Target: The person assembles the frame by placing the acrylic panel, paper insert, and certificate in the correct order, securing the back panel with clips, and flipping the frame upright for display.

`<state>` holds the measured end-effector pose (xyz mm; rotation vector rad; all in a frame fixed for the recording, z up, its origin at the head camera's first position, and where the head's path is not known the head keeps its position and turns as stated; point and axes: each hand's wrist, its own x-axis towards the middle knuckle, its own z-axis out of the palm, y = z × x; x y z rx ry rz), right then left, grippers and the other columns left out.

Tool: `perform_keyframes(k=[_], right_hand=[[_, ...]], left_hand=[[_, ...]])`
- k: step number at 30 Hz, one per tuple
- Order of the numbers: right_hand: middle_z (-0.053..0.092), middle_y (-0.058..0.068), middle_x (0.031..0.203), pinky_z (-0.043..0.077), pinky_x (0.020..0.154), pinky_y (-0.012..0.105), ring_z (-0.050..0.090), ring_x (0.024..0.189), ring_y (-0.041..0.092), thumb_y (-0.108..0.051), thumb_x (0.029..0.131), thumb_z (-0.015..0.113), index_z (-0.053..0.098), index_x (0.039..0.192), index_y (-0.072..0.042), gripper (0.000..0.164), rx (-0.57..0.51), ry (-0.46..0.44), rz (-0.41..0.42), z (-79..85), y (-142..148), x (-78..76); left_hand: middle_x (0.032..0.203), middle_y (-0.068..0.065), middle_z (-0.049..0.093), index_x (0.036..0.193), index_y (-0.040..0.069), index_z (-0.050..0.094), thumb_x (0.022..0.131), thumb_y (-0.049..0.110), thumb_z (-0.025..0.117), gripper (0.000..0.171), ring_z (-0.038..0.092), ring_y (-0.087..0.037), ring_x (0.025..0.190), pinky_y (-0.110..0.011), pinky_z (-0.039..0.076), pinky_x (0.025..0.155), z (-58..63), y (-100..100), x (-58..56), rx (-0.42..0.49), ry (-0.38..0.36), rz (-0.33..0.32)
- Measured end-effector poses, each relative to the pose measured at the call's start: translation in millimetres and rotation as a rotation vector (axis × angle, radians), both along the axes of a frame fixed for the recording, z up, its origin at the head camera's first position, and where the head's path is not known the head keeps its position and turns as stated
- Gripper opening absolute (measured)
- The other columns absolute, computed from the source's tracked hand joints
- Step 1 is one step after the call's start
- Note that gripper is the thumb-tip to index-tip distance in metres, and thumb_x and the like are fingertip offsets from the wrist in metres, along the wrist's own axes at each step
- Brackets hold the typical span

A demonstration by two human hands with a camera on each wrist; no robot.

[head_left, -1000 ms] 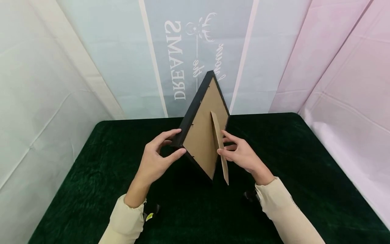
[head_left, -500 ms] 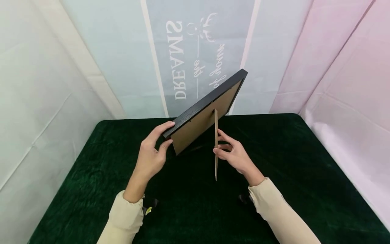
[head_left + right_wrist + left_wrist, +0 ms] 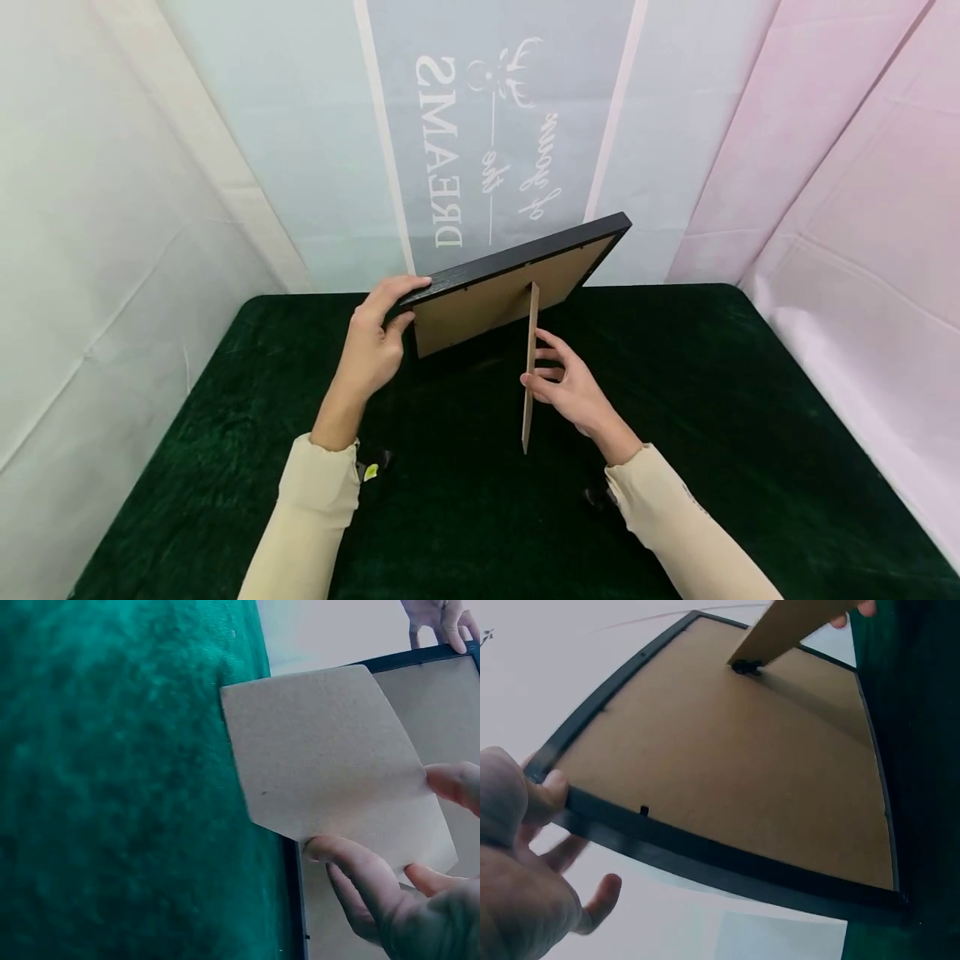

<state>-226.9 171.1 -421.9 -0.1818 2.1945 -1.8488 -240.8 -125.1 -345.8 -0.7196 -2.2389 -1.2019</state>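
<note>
A black picture frame (image 3: 517, 257) with a brown backing board (image 3: 727, 742) stands tilted on the table, its back toward me. From the middle of the back an easel leg (image 3: 531, 367) of brown board swings out on a small black hinge (image 3: 747, 667). My left hand (image 3: 371, 342) grips the frame's upper left corner, thumb on the back side and fingers over the outer edge. With thumb and fingers my right hand (image 3: 570, 387) pinches the easel leg by its edges, partway along it; the leg's wide end (image 3: 300, 727) shows in the right wrist view. The frame's front is hidden.
A dark green velvety cloth (image 3: 225, 467) covers the table. Behind it hangs a pale blue curtain (image 3: 315, 150) with mirrored white lettering, and white and pink curtains (image 3: 840, 183) close in the sides. A black wrist strap (image 3: 375, 462) sits at the left sleeve.
The frame has turned from a steep diagonal to a flatter slant, its far corner swinging right and then down. My left hand has moved up and left with its corner; my right keeps hold of the leg.
</note>
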Motion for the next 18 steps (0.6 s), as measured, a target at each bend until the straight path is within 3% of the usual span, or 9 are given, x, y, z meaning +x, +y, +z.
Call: perform_keyframes(k=[5,8,12,18], right_hand=[[0.034,0.019,0.149,0.057,0.093,0.044,0.052,0.127,0.037,-0.015,0.095,0.067,0.025,0.157,-0.028,0.076,-0.001,-0.002,0.005,2.9,0,0.5],[0.035,0.018,0.149,0.058,0.092,0.044,0.052,0.127,0.037,-0.017,0.095,0.068,0.025,0.157,-0.029,0.076,0.005,0.013,0.0,3.9,-1,1.6],[0.036,0.016,0.149,0.058,0.091,0.044,0.052,0.127,0.037,-0.022,0.095,0.069,0.027,0.156,-0.033,0.075,0.018,0.026,-0.012,2.5,-4,3.5],[0.037,0.015,0.149,0.058,0.092,0.044,0.054,0.126,0.037,-0.028,0.094,0.07,0.028,0.155,-0.033,0.073,0.068,0.059,-0.024,-1.4,-9,5.0]], left_hand=[[0.127,-0.013,0.056,0.132,0.017,0.065,0.093,-0.01,0.058,0.048,0.053,-0.026,0.1,-0.037,0.038,0.077,-2.3,3,0.8,-0.004,0.065,0.096],[0.123,-0.014,0.058,0.131,0.018,0.066,0.094,-0.011,0.056,0.048,0.052,-0.025,0.091,-0.036,0.044,0.076,-0.9,4,-1.2,-0.004,0.088,0.124],[0.123,-0.013,0.059,0.13,0.018,0.067,0.095,-0.012,0.053,0.048,0.054,-0.023,0.089,-0.036,0.05,0.077,0.8,2,-6.4,0.004,0.093,0.138],[0.122,-0.012,0.061,0.124,0.015,0.071,0.092,-0.012,0.059,0.044,0.053,-0.023,0.092,-0.029,0.041,0.074,-2.8,-2,-12.2,0.061,0.129,0.165]])
